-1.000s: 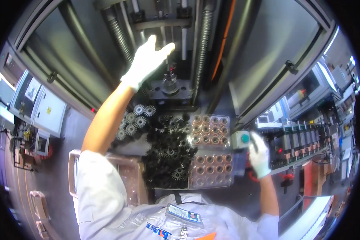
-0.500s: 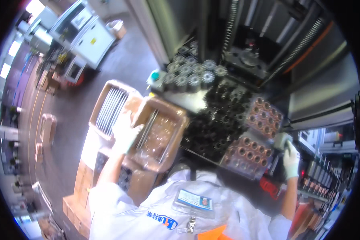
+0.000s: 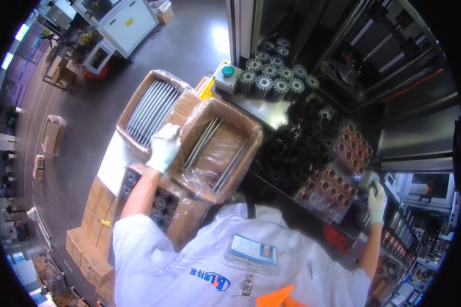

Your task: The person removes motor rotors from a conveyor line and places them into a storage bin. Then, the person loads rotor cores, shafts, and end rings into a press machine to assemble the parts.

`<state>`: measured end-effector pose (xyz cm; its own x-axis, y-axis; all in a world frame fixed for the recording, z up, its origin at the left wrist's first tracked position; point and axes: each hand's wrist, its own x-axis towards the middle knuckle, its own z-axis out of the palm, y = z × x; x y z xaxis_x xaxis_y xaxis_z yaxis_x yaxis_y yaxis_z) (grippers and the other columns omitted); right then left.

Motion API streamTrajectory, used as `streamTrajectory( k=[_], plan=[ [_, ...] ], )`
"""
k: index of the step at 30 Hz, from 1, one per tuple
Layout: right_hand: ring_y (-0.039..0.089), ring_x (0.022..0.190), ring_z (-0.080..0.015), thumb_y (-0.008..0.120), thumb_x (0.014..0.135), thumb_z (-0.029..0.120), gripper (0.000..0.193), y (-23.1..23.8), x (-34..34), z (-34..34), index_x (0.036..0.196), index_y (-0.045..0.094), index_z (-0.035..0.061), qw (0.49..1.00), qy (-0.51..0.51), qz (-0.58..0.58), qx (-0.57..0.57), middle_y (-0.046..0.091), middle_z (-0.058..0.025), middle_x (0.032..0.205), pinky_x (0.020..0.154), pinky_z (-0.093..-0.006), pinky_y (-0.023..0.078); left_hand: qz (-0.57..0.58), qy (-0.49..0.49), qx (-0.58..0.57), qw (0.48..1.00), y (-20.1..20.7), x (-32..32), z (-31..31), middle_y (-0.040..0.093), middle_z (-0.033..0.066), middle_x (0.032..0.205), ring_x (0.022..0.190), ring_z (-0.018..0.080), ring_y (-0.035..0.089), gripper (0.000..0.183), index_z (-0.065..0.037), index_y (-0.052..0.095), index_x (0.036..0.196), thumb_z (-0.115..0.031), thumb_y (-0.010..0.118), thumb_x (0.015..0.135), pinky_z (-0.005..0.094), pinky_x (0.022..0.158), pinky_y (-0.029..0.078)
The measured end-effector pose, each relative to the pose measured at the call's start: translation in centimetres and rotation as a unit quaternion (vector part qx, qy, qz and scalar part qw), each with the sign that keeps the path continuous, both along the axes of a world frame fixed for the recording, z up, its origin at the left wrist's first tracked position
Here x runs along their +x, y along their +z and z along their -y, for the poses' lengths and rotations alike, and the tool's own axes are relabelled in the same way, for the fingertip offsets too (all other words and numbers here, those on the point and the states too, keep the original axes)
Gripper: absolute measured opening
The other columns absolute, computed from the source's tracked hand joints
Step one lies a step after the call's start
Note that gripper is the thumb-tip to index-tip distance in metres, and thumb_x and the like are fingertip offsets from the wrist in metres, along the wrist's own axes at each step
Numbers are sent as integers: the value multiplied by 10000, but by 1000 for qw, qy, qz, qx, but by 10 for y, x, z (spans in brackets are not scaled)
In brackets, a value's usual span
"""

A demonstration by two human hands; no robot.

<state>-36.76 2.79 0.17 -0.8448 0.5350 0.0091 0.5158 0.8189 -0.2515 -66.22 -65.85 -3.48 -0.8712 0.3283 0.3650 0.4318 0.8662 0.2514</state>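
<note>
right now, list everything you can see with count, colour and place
Lined cartons: two, brown, left of centre
Rods: many, silver, in both lined cartons
Toothed parts: over ten, silver, upper bench
Dark parts: too many to count, black, bench centre
Clear trays: two, transparent, right of centre
Rings: many, copper, in the trays
Button box: one, grey with green button, upper centre
Machine: one, dark grey, upper right
Cabinet: one, white, upper left
Stacked boxes: several, brown, lower left
Badge: one, white and blue, on the chest
Left hand: one, white-gloved, by the lined cartons
Right hand: one, white-gloved, right side
</note>
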Motion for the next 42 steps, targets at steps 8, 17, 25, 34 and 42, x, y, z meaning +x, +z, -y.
streamTrajectory(
  k=[8, 17, 25, 34, 42],
  plan=[
    [602, 1227, -354, 629, 965, 149, 356, -1, -2, 13, 1263, 629, -47, 999, -4, -18, 40, 635, -220, 1308, 1066, -410, 445, 46, 31, 114, 992, -1, -7, 9, 672, 121, 863, 814, 329, 664, 81, -80, 703, 944, -97, 683, 867, 411, 748, 528],
    [565, 1282, -350, 614, 969, 133, 362, -8, -2, 22, 1288, 624, -37, 998, -25, -6, 49, 585, -215, 1385, 1097, -394, 421, 391, -128, -36, 911, 6, 49, -103, 701, 197, 1169, 1071, 342, 684, 602, -68, 585, 1351, -462, 662, 901, 422, 941, 534],
    [556, 1293, -352, 613, 964, 121, 357, -7, -5, 30, 1285, 629, -37, 999, -13, -11, 40, 564, -201, 1411, 1102, -393, 418, 525, -37, 178, 832, -29, 71, -122, 721, 179, 976, 924, 314, 702, 287, -11, 689, 1107, -227, 719, 921, 377, 787, 534],
    [582, 1244, -356, 615, 966, 143, 313, -3, -7, 27, 1227, 667, -21, 996, -19, -8, 86, 609, -198, 1341, 1058, -404, 450, 301, -228, 110, 919, 10, 86, -118, 656, 157, 867, 779, 381, 657, 136, -37, 672, 930, -166, 703, 902, 446, 671, 524],
    [619, 1190, -361, 684, 906, 215, 339, -10, -12, 41, 1187, 688, 26, 995, -17, -50, 85, 657, -186, 1269, 1027, -426, 477, 251, -164, 176, 938, 32, 71, -131, 685, 111, 893, 727, 195, 662, 382, -11, 670, 1166, -53, 798, 809, 314, 660, 539]
  ],
)
